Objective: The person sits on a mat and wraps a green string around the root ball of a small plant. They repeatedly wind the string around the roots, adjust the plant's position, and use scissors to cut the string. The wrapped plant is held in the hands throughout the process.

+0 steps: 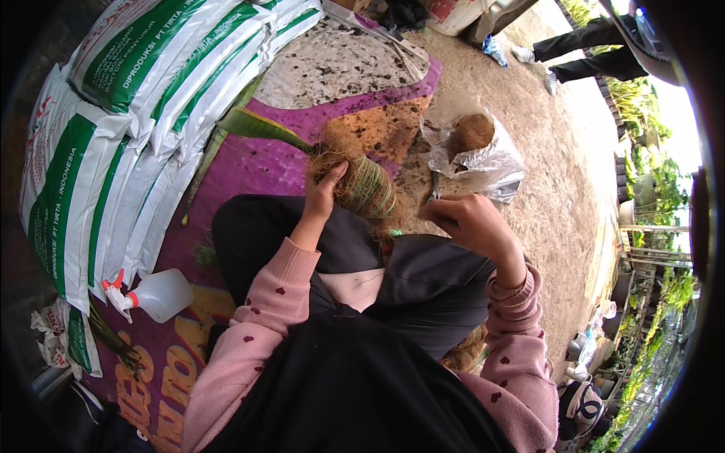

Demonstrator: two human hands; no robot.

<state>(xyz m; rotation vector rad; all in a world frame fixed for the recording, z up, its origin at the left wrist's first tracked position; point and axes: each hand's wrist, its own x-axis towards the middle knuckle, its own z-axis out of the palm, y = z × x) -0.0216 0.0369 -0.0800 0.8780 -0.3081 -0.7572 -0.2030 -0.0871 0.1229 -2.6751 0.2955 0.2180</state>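
My left hand (322,198) grips a bundle of coconut fibre (368,184) wound with green string, held tilted above my crossed legs. From the bundle's upper left end sticks a long green leaf (263,128), like a snake plant's. My right hand (476,221) hovers to the right of the bundle with its fingers curled together. A thin dark piece shows above those fingertips, too unclear to name, and whether the fingers hold it is hidden. Just beyond that hand lies a clear plastic bag (498,170) with a brown fibre clump (474,132) in it.
Stacked white-and-green sacks (147,68) rise at the left. A spray bottle (164,294) lies near them on the purple printed sheet (255,164), which is strewn with dark soil. A person's legs (589,48) show at the upper right. Greenery (657,170) lines the right side.
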